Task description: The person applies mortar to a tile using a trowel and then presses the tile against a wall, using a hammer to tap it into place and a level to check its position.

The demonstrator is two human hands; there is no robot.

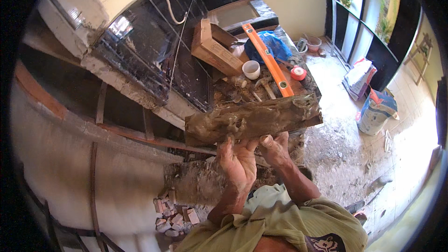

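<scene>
A long strip (252, 117) coated in wet grey-brown mortar is held crosswise in front of me, below the cluttered counter's near part. My left hand (237, 161) grips its lower edge from beneath, palm turned up. Beside it, my right hand (275, 151) grips the same edge, thumb showing. Just beyond the strip lie an orange spirit level (268, 58), a hammer (267, 86) and a white cup (251, 69), along with a red tape roll (298, 73).
A cardboard box (217, 51), blue plastic bag (275, 44) and black-tiled counter (196, 84) stand ahead. Bags (375, 116) sit on the dusty floor (340, 158) at right, near a small bucket (313, 43). Broken bricks (179, 217) lie low at left.
</scene>
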